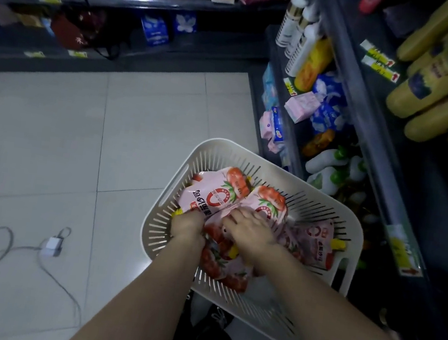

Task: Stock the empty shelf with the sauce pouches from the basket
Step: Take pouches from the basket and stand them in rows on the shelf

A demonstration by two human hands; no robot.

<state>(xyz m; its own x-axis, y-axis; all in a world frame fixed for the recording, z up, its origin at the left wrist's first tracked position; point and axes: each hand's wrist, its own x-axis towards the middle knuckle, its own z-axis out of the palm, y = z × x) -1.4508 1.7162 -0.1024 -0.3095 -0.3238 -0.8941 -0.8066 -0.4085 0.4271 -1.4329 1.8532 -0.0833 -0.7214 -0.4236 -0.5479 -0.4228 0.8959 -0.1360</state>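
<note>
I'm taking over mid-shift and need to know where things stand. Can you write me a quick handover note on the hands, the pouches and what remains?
Left hand grips the lower end of one pink tomato-printed sauce pouch inside the white slotted plastic basket.
Right hand grips a second pouch beside it.
More pouches lie loose in the basket, beside the stocked shelving on the right.
Done: no pouch seen shelved.
Left to do: lift these out, shelve them, empty the basket. The empty shelf cannot be picked out in this view.
</note>
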